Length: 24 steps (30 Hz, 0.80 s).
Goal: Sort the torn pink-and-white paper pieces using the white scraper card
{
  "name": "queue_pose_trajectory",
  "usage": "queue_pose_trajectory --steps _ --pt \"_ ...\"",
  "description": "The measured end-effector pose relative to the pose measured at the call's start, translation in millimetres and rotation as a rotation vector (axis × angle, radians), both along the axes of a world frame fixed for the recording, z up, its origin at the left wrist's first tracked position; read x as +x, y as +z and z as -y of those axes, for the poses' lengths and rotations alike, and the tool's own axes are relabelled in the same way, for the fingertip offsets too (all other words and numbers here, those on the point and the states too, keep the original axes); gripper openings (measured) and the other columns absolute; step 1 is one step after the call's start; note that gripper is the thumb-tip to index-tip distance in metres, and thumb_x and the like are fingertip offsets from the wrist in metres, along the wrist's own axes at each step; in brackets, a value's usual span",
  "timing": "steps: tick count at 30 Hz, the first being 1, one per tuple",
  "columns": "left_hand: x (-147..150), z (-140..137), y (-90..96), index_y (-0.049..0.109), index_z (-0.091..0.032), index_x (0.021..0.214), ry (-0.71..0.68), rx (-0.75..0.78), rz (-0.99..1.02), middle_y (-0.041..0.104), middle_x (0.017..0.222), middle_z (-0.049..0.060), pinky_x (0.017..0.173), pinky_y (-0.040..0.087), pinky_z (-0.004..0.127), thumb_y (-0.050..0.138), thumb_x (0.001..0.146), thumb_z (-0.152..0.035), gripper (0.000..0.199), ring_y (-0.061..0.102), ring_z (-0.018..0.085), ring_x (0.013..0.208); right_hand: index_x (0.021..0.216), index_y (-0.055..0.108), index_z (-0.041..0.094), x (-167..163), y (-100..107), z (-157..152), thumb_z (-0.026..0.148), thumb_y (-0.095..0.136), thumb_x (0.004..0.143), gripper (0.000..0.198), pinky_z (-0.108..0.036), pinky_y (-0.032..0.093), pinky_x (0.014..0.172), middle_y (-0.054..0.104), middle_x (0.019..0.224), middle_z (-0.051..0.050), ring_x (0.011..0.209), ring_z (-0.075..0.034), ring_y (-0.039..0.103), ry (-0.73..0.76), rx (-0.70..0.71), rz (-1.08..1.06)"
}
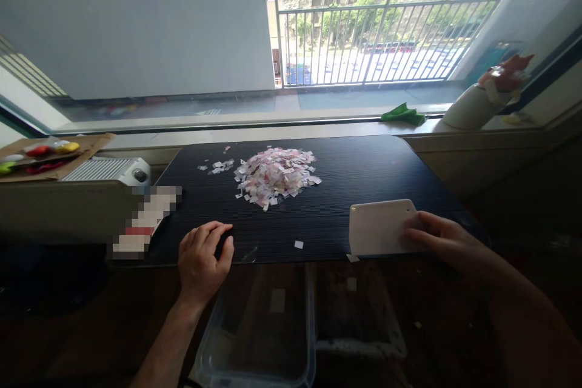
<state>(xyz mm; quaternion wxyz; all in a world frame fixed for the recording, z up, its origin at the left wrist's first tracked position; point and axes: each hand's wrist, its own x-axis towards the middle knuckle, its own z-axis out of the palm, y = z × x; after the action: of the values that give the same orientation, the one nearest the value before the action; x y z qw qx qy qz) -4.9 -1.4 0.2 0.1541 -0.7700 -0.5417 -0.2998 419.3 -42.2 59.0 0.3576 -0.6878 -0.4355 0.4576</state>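
My right hand grips the right end of a flat white plastic scraper with rounded corners and a small hole, held over the front right of the black table. My left hand rests at the table's front left edge, fingers loosely bent and holding nothing. Beyond it lies a heap of small white and pink paper pieces. A few loose scraps lie to the heap's left. One single piece sits near the front edge, and another is at the edge below the scraper.
Below the table's front edge stands a clear plastic bin. A blurred-out item lies at the table's left. Beyond the table, a green cloth and a white figurine are on the window sill. A white heater stands at left.
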Motion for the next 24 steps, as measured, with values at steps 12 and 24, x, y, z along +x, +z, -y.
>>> queue_pose_trajectory --steps 12,24 --pt "0 0 -1.1 0.063 -0.019 0.1 0.013 -0.023 0.014 0.064 0.098 0.007 0.088 0.04 0.039 0.049 0.088 -0.026 0.02 0.059 0.024 0.092 0.072 0.057 0.021 -83 -14 -42 0.035 0.058 0.072 0.013 -0.026 0.042 0.056 0.053 0.063 0.004 0.06 -0.014 0.05 0.229 0.29 0.136" --pt "1 0 -1.4 0.064 -0.018 0.1 0.025 -0.014 0.017 0.064 0.098 0.007 0.087 0.041 0.039 0.049 0.088 -0.026 0.02 0.059 0.024 0.092 0.072 0.064 0.023 -8 9 -4 0.044 0.067 0.064 0.023 -0.031 0.05 0.06 0.067 0.07 -0.002 0.068 -0.022 0.063 0.053 0.129 0.269"
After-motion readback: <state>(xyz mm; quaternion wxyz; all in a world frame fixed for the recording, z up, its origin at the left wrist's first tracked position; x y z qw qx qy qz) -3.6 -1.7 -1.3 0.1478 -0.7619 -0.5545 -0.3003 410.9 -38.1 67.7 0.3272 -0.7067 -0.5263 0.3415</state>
